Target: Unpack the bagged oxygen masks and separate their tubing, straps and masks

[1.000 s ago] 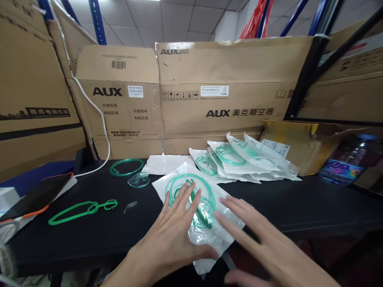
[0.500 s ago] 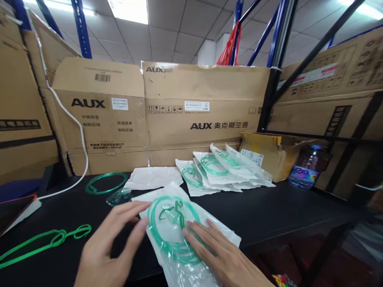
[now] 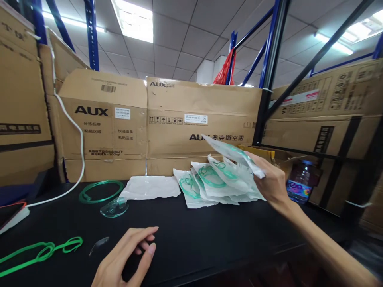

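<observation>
My right hand (image 3: 271, 181) is raised over the far right of the black table (image 3: 209, 235), closed on a sealed clear pouch (image 3: 231, 153) with green tubing inside. It holds the pouch just above a fanned pile of similar pouches (image 3: 209, 181). My left hand (image 3: 125, 257) rests near the table's front edge, fingers loosely curled and apart, holding nothing. A small clear plastic piece (image 3: 99, 244) lies just left of it.
A green tubing coil (image 3: 100, 190), a clear mask (image 3: 115, 207) and a flat white empty pouch (image 3: 151, 186) lie at the back. A green strap (image 3: 42, 252) lies front left. AUX cardboard boxes (image 3: 203, 119) wall the back; a bottle (image 3: 301, 181) stands right.
The pouch that lay under both hands at the front has been lifted by my right hand and carried to the pile at the back right. My left hand drew back toward the front edge.
</observation>
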A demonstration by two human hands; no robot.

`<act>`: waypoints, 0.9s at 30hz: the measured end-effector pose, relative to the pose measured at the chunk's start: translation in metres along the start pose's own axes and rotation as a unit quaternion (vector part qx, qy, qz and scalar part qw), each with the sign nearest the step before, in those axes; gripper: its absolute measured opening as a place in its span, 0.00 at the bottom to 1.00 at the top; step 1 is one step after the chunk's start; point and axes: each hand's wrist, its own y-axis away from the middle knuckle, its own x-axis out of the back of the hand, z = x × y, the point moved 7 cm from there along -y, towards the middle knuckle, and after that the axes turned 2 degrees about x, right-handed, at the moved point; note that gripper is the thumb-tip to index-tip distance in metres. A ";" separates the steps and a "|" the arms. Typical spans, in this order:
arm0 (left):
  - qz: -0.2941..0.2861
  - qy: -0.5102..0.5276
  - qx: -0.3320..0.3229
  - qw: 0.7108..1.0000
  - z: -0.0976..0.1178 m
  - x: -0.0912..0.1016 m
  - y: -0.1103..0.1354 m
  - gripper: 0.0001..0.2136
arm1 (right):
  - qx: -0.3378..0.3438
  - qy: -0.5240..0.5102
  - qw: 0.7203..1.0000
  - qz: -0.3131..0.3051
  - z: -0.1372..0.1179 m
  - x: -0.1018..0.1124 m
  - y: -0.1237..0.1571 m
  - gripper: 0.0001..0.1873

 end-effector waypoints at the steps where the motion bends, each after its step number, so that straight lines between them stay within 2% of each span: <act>1: -0.005 -0.005 0.000 1.000 0.000 0.000 0.000 0.11 | -0.012 0.004 1.000 -0.009 0.019 -0.010 -0.005 0.27; 5: -0.036 -0.019 -0.004 0.999 0.003 0.000 -0.001 0.11 | -0.071 0.014 0.995 -0.067 0.077 -0.049 -0.009 0.24; 7: -0.045 -0.019 -0.003 0.999 0.004 0.000 -0.001 0.11 | -0.100 0.017 0.989 -0.106 0.092 -0.061 -0.003 0.24; 9: -0.052 -0.020 -0.001 0.998 0.005 0.000 -0.002 0.11 | -0.120 0.018 0.984 -0.131 0.099 -0.066 0.004 0.27; 13: -0.058 -0.024 0.002 0.998 0.005 -0.001 -0.002 0.12 | -0.126 0.014 0.981 -0.149 0.097 -0.064 0.012 0.36; 16: -0.059 -0.024 0.006 0.998 0.004 -0.001 -0.001 0.12 | -0.118 0.011 0.982 -0.145 0.093 -0.060 0.013 0.38; 23: -0.063 -0.014 0.005 0.998 0.005 -0.001 -0.003 0.12 | -0.068 0.017 0.988 -0.136 0.081 -0.051 0.018 0.38; 27: -0.069 -0.006 0.011 0.998 0.004 -0.003 -0.003 0.11 | -0.045 0.021 0.992 -0.115 0.061 -0.038 0.014 0.34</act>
